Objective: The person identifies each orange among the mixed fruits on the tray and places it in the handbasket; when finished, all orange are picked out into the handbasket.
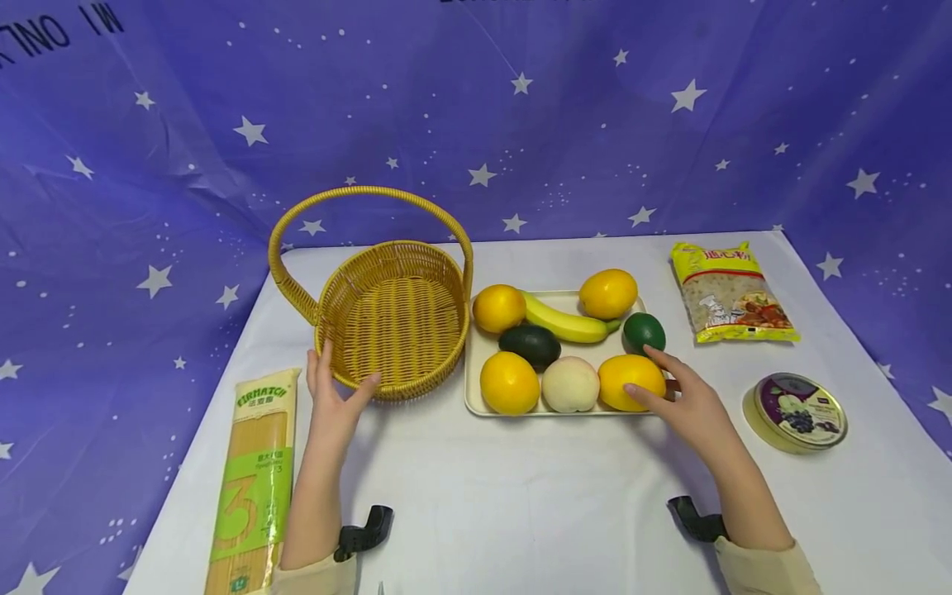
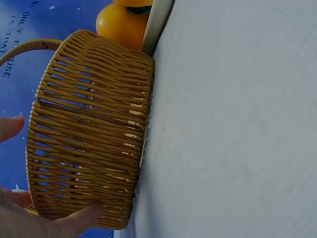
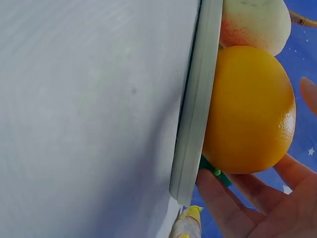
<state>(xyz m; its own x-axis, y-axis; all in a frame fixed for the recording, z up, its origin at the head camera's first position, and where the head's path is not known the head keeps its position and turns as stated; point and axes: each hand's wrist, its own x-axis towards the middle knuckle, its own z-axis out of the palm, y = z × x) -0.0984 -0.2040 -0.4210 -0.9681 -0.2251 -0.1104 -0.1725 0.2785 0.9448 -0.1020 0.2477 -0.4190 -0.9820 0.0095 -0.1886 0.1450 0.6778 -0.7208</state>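
Observation:
A wicker basket (image 1: 402,330) with a tall handle stands left of centre, nothing inside it. At its front-left side, my left hand (image 1: 335,405) has fingers spread against the wall; in the left wrist view the thumb is off the weave. My right hand (image 1: 687,405) reaches round the right end of a yellow-orange mango (image 1: 630,382), fingers by its side. In the right wrist view the thumb is apart from the mango. The mango lies on a cream tray (image 1: 554,411), beside a pale peach (image 1: 569,385) and a dark green fruit (image 1: 644,332).
Also on the tray are a banana (image 1: 568,322), a second mango (image 1: 608,293), an avocado (image 1: 530,345) and two orange fruits (image 1: 509,383). Spaghetti (image 1: 253,487) lies left. A pasta bag (image 1: 732,293) and a round tin (image 1: 794,411) sit right.

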